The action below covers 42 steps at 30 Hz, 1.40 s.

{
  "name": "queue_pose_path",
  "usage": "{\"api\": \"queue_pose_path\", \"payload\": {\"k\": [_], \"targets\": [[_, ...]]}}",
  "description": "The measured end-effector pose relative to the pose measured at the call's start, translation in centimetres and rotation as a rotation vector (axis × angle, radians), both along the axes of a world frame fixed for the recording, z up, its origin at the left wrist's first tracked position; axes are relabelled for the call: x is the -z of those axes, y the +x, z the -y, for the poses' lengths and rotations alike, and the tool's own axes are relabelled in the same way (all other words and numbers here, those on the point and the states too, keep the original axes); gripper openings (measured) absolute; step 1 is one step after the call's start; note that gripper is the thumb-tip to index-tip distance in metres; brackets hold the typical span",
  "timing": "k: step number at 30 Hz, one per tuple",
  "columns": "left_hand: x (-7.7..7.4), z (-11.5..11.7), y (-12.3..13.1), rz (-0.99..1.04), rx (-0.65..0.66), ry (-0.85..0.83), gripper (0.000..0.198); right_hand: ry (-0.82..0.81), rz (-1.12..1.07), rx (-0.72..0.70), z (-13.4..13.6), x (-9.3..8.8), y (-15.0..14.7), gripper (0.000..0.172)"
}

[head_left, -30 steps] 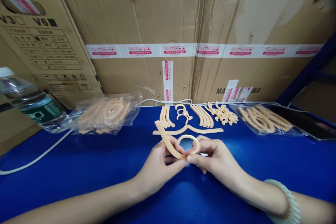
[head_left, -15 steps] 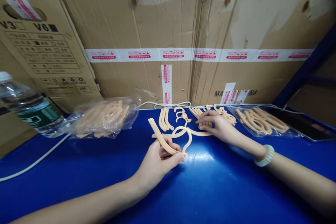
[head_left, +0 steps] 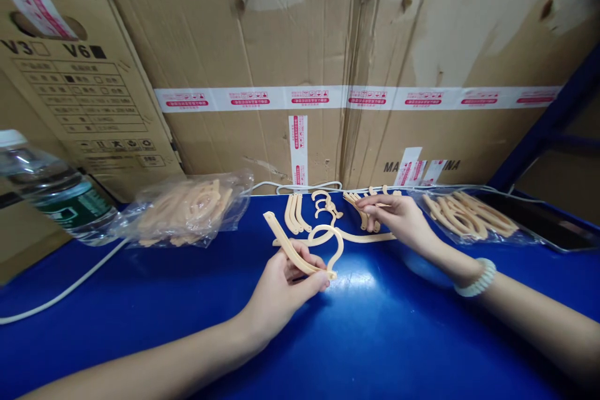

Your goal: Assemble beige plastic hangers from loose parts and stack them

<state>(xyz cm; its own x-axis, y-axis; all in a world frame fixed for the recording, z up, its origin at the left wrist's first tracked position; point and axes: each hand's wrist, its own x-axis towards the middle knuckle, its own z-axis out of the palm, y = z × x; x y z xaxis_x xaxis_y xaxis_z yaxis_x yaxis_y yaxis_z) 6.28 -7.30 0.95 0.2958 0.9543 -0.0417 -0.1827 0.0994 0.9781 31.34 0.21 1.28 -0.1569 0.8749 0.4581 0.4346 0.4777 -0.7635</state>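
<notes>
My left hand [head_left: 293, 281] is closed on a curved beige plastic hanger arm [head_left: 281, 237], with a hook-shaped piece [head_left: 336, 250] meeting its lower end at my thumb. Behind it on the table lies a beige hanger [head_left: 360, 237], its long arms stretched to both sides. My right hand [head_left: 394, 215] is over a row of curved hanger arms [head_left: 355, 201], fingertips pinched on one of them; the fingers partly cover the row. To the left of that row lie several more hanger arms [head_left: 294, 212] side by side, and a small cluster of hooks [head_left: 323, 203].
Bagged beige hanger parts lie at left [head_left: 187, 212] and right [head_left: 469, 215]. A water bottle [head_left: 65, 200] stands far left, a dark flat device [head_left: 539, 225] lies far right. A white cable [head_left: 70, 290] crosses the blue table [head_left: 375, 350]. Cardboard boxes [head_left: 262, 31] stand behind.
My right hand has drawn slightly right and its fingers have come closer together over the row of hanger arms. My left hand keeps its hold almost unmoved.
</notes>
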Motion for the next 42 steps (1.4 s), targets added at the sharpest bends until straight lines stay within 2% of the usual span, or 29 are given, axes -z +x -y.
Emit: {"api": "queue_pose_path", "payload": {"k": [3, 7, 9, 13, 18, 20, 23, 26, 31, 42], "targets": [[0.0, 0.0, -0.1, 0.005, 0.007, 0.005, 0.036, -0.053, -0.196, 0.03, 1.8, -1.0, -0.7, 0.027], [0.2, -0.1, -0.1, 0.005, 0.014, 0.008, 0.037, -0.186, -0.582, 0.032, 4.4, -2.4, -2.3, 0.026], [0.3, -0.1, -0.1, 0.001, 0.01, 0.008, 0.037, -0.261, -0.674, 0.051, 5.2, -2.6, -3.0, 0.027], [0.5, -0.1, -0.2, 0.011, 0.005, 0.002, 0.039, -0.399, -0.717, 0.082, 5.8, -2.1, -3.6, 0.031], [0.5, -0.3, -0.2, 0.058, 0.011, -0.009, 0.04, -0.476, -0.75, 0.032, 6.1, -1.4, -4.0, 0.055], [0.4, -0.3, -0.3, 0.074, 0.028, 0.001, 0.039, -0.622, -0.79, -0.041, 6.3, -1.2, -4.4, 0.05], [0.3, -0.3, -0.3, 0.106, 0.055, 0.012, 0.038, -0.788, -0.795, -0.167, 6.8, -0.6, -5.1, 0.033], [0.2, -0.2, -0.3, 0.11, 0.069, 0.018, 0.038, -0.755, -0.742, -0.239, 7.4, -0.3, -5.7, 0.028], [0.1, -0.3, -0.3, 0.068, 0.088, 0.019, 0.038, -0.663, -0.592, -0.264, 7.5, 0.1, -5.9, 0.03], [0.1, -0.2, -0.4, 0.075, 0.131, 0.012, 0.04, -0.657, -0.542, -0.338, 7.2, -0.2, -6.0, 0.022]]}}
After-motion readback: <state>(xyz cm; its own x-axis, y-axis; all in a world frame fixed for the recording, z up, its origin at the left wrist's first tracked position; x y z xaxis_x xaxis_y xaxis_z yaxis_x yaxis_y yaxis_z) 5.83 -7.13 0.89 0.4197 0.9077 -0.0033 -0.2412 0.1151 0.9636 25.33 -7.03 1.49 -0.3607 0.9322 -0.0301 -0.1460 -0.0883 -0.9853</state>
